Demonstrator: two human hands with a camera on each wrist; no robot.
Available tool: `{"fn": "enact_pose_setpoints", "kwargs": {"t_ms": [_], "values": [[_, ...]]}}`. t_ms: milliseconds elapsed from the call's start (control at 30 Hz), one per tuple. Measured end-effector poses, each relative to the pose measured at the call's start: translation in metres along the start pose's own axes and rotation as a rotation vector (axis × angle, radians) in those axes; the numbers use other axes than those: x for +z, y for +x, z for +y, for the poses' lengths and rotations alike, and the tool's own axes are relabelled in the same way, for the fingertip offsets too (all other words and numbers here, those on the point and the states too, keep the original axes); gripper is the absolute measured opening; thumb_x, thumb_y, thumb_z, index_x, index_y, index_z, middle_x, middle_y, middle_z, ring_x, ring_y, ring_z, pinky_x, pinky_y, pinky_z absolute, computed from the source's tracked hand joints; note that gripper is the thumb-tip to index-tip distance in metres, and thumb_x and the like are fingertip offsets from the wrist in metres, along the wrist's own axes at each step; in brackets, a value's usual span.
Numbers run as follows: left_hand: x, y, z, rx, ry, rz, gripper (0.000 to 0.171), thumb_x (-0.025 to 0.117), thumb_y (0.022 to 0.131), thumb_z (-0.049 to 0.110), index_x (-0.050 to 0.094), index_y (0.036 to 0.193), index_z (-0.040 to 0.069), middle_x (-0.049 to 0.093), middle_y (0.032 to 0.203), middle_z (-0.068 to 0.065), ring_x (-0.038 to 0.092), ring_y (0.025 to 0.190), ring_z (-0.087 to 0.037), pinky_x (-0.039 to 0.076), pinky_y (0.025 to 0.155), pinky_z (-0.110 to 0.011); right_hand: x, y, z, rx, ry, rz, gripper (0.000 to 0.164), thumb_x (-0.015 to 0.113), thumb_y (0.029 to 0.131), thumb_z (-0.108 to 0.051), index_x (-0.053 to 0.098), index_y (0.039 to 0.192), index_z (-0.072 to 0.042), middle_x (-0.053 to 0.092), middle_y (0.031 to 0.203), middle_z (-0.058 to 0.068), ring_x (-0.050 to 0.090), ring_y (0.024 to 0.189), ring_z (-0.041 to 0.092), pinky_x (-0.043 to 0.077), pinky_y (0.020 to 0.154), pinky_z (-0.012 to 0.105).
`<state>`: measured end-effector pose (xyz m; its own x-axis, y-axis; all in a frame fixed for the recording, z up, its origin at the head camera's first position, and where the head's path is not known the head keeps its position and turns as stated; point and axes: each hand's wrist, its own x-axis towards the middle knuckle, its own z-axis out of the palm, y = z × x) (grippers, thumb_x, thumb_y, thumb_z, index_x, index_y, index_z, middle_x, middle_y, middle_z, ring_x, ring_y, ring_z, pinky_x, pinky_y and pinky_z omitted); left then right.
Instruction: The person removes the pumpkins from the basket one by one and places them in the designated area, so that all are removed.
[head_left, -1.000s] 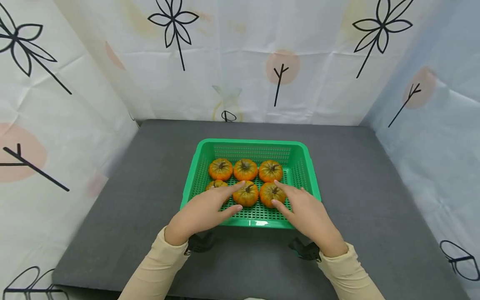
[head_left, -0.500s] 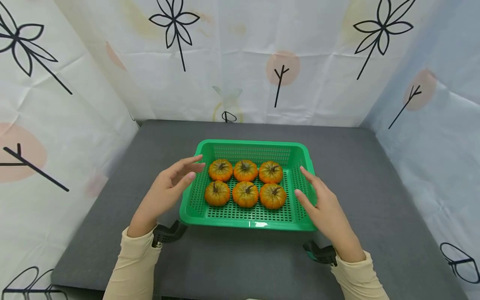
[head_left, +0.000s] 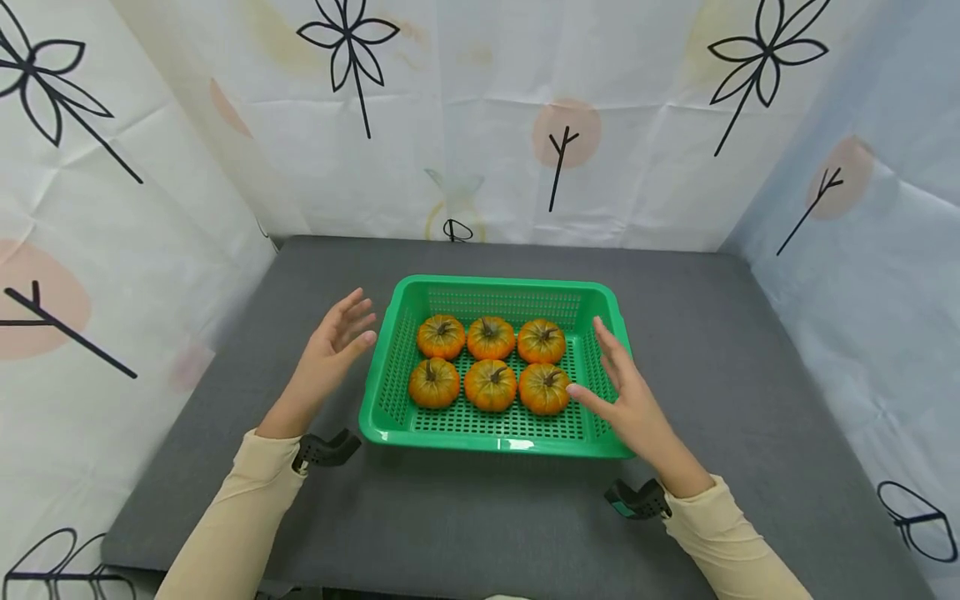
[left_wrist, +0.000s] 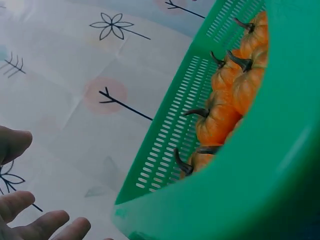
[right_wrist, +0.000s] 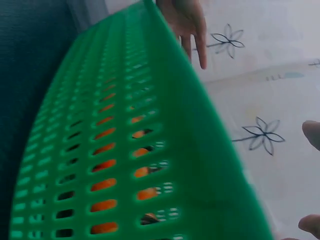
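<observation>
A green plastic basket (head_left: pixel 450 440) with perforated walls sits in the middle of the table. Inside it, several small orange pumpkins (head_left: pixel 491 385) with dark curled stems stand in two rows. To the left of the basket, my left hand (head_left: pixel 326 358) is raised with nothing in it, its fingers spread and slightly bent. My right hand (head_left: pixel 633 404) hovers over the right side of the basket, fingers extended and thumb out, also holding nothing. Its thumb tip overlaps the edge of the front right pumpkin (head_left: pixel 543 390) in the head view. Fingers (left_wrist: pixel 50 222) of the left hand show in the left wrist view.
The grey table (head_left: pixel 480 517) runs back to a white fabric wall (head_left: pixel 480 125) printed with leaves and trees. More fabric hangs at the left and right sides. Both forearms wear beige sleeves (head_left: pixel 225 517) and black wrist devices (head_left: pixel 637 500).
Both hands have drawn apart from over the front pumpkins. The left hand has moved left, out past the basket, and the right hand has moved to the right side. The pumpkins and basket keep their places.
</observation>
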<state>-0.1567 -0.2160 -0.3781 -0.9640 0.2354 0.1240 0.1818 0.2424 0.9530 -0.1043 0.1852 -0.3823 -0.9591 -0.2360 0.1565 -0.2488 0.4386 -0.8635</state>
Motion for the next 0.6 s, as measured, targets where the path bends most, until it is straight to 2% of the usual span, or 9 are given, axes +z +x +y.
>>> {"fn": "enact_pose_setpoints", "kwargs": {"t_ms": [133, 267, 467, 600], "values": [[-0.006, 0.006, -0.009, -0.100, -0.023, -0.027, 0.072, 0.056, 0.099, 0.026, 0.013, 0.157, 0.019, 0.020, 0.160, -0.010, 0.026, 0.145, -0.031, 0.029, 0.115, -0.053, 0.003, 0.006, 0.002, 0.040, 0.017, -0.065, 0.088, 0.067, 0.093, -0.025, 0.007, 0.157, -0.028, 0.004, 0.163, 0.002, 0.009, 0.149, 0.034, 0.019, 0.117, 0.058], [-0.011, 0.012, -0.017, -0.174, -0.080, -0.082, 0.078, 0.058, 0.099, 0.023, 0.006, 0.157, 0.018, 0.014, 0.162, -0.011, 0.022, 0.146, -0.034, 0.030, 0.114, -0.055, 0.004, 0.013, 0.003, 0.070, 0.022, -0.115, 0.086, 0.067, 0.093, -0.027, 0.009, 0.157, -0.028, 0.004, 0.163, 0.007, 0.008, 0.149, 0.034, 0.019, 0.117, 0.059], [-0.015, 0.022, -0.028, -0.298, -0.156, -0.175, 0.087, 0.062, 0.097, 0.021, -0.001, 0.157, 0.024, 0.005, 0.163, -0.008, 0.024, 0.145, -0.037, 0.034, 0.110, -0.060, 0.006, 0.026, 0.004, 0.141, 0.019, -0.185, 0.087, 0.069, 0.092, -0.031, 0.011, 0.157, -0.027, 0.006, 0.163, 0.009, 0.010, 0.149, 0.034, 0.019, 0.118, 0.057], [-0.017, 0.027, -0.032, -0.358, -0.193, -0.233, 0.091, 0.063, 0.096, 0.018, -0.004, 0.157, 0.027, 0.003, 0.164, -0.008, 0.023, 0.144, -0.040, 0.034, 0.107, -0.064, 0.010, 0.036, 0.010, 0.179, 0.032, -0.220, 0.087, 0.069, 0.091, -0.029, 0.012, 0.157, -0.023, 0.007, 0.163, 0.010, 0.010, 0.149, 0.033, 0.017, 0.118, 0.057]]}}
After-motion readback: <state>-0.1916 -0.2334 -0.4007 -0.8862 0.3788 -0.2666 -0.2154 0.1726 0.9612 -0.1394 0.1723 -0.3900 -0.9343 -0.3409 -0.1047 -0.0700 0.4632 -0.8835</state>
